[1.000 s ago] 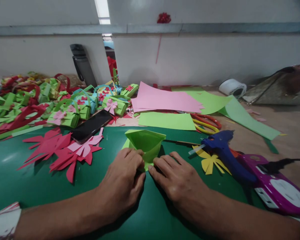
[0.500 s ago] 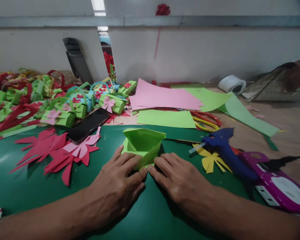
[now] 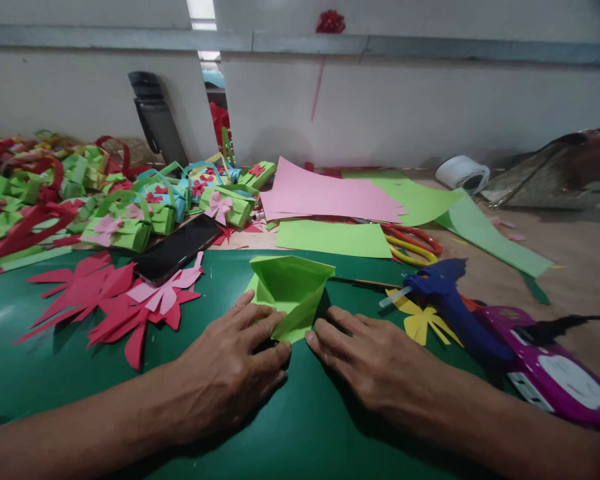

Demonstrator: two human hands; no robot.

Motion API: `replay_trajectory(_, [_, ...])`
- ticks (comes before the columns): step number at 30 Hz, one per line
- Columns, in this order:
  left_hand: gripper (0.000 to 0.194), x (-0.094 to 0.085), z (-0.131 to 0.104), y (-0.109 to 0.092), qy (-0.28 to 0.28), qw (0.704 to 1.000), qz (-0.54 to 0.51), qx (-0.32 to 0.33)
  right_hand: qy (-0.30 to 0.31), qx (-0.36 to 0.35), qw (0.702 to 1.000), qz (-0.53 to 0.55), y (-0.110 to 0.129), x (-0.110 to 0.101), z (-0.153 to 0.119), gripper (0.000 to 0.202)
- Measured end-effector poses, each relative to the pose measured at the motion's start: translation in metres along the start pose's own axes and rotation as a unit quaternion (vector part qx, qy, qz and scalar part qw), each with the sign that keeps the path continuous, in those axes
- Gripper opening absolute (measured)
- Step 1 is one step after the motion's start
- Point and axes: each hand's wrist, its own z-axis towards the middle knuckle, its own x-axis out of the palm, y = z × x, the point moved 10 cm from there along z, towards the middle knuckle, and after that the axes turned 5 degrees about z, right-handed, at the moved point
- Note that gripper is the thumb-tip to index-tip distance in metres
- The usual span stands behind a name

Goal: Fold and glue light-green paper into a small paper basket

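Note:
A folded light-green paper box [image 3: 300, 293] stands on the green table mat [image 3: 300, 427], its open top toward the back and its front corner drawn to a point. My left hand [image 3: 235, 353] grips its left front side; the fingers lie over the paper and the thumb is by the front corner. Just right of the box, my right hand [image 3: 365, 353] rests on the mat with bent, slightly parted fingers. Its fingertips are close to the box's right front edge, and nothing shows between them. The paper under my left fingers is hidden.
Red paper flower cut-outs [image 3: 85, 287] and a phone [image 3: 177, 248] lie left. Behind are small paper bags [image 3: 117, 230], pink sheets [image 3: 330, 193] and a green sheet [image 3: 333, 239]. A blue glue gun [image 3: 445, 287], yellow flower [image 3: 423, 320] and purple power strip [image 3: 545, 367] sit right.
My right hand has moved slightly right, away from the front corner of the green paper box, leaving more of its front showing. My left hand stays on the paper.

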Motion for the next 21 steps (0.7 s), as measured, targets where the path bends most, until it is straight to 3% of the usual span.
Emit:
replay_trajectory(7, [0.020, 0.000, -0.001, 0.001, 0.006, 1.000, -0.004, 0.009, -0.003, -0.009, 1.000, -0.006, -0.001, 0.000, -0.005, 0.023])
replay_trajectory(12, [0.021, 0.001, 0.000, 0.001, 0.013, 1.000, -0.006, 0.007, -0.036, 0.031, 0.999, -0.008, -0.007, -0.007, -0.003, 0.029])
replay_trajectory(21, [0.020, -0.004, 0.001, 0.000, -0.004, 1.000, -0.017, 0.010, 0.048, 0.081, 0.996, 0.003, -0.013, 0.009, 0.008, 0.034])
